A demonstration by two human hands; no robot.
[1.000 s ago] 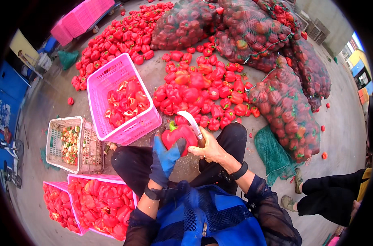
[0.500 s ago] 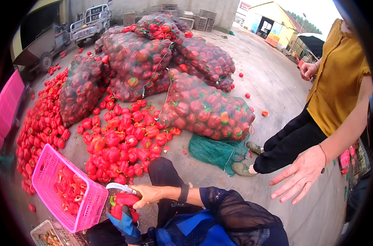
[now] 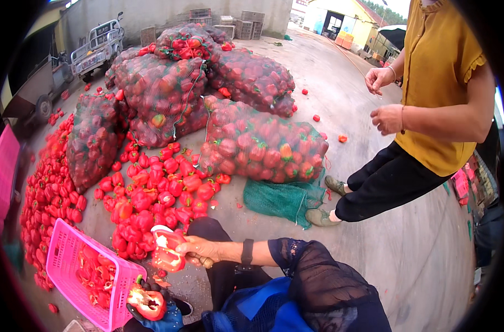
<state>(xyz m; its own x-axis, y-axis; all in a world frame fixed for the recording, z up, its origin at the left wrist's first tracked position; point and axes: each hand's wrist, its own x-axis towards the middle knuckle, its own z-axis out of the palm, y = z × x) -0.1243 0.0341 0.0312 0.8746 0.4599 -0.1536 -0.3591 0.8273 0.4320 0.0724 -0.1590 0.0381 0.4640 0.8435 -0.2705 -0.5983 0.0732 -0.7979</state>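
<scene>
A cut red bell pepper (image 3: 148, 304), its pale inside and green stem showing, is held in my left hand (image 3: 171, 320), which wears a blue glove with dark fingertips. My bare right hand (image 3: 199, 250) is closed round a curved knife (image 3: 162, 227), mostly hidden, and a cut-off piece of red bell pepper (image 3: 169, 252). Beside my left hand stands a pink plastic crate (image 3: 131, 276) with cut red pepper pieces (image 3: 95, 276) inside. Whole red bell peppers (image 3: 147, 202) lie heaped on the ground just beyond my right hand.
Green mesh sacks full of red peppers (image 3: 263, 141) are piled ahead, with a loose peppers row (image 3: 52, 193) at left. An empty-looking green mesh sack (image 3: 282, 200) lies flat near a standing person in a mustard top (image 3: 440, 88). Behind are a three-wheeled cart (image 3: 97, 50) and stacked crates (image 3: 249, 25).
The pepper has come apart into two pieces, one in each hand. My right hand has lifted slightly away and my left lowered toward the crate. The other person's outstretched hand has drawn back.
</scene>
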